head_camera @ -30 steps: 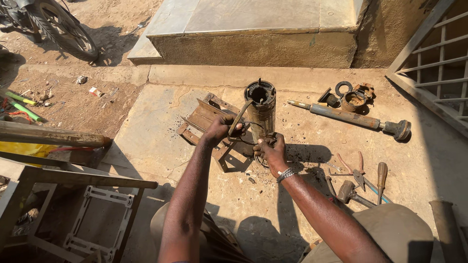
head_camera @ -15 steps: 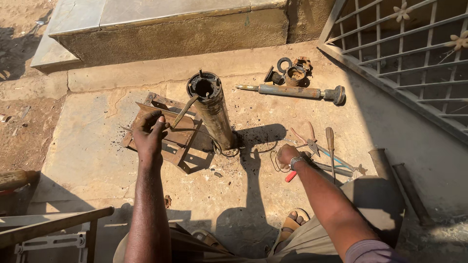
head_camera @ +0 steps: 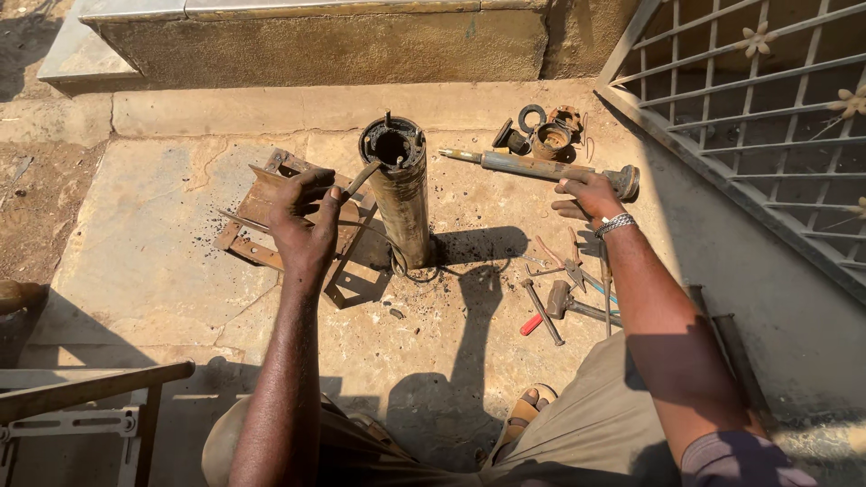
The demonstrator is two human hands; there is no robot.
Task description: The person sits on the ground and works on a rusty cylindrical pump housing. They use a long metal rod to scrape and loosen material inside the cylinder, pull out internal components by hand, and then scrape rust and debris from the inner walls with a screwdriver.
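A rusty metal cylinder (head_camera: 401,194) stands upright on the stone floor, its open top showing bolts around the rim. My left hand (head_camera: 307,221) is closed around a thin metal bar (head_camera: 363,178) whose tip rests against the cylinder's top edge. My right hand (head_camera: 586,194), with a metal bracelet on the wrist, hovers with its fingers spread just in front of a long rusty shaft (head_camera: 532,166) lying on the floor. It is close to the shaft's round end piece (head_camera: 629,181). Whether it touches the shaft, I cannot tell.
A rusty angle-iron frame (head_camera: 262,212) lies left of the cylinder. Round metal parts (head_camera: 546,135) sit behind the shaft. A hammer (head_camera: 564,302), a red-handled screwdriver (head_camera: 539,317) and pliers lie at right. A metal gate (head_camera: 767,108) stands on the right and a concrete step (head_camera: 316,45) behind.
My right hand has left the cylinder's base, passed over the tools on the floor and risen to the lying shaft. My left hand has kept hold of the bar.
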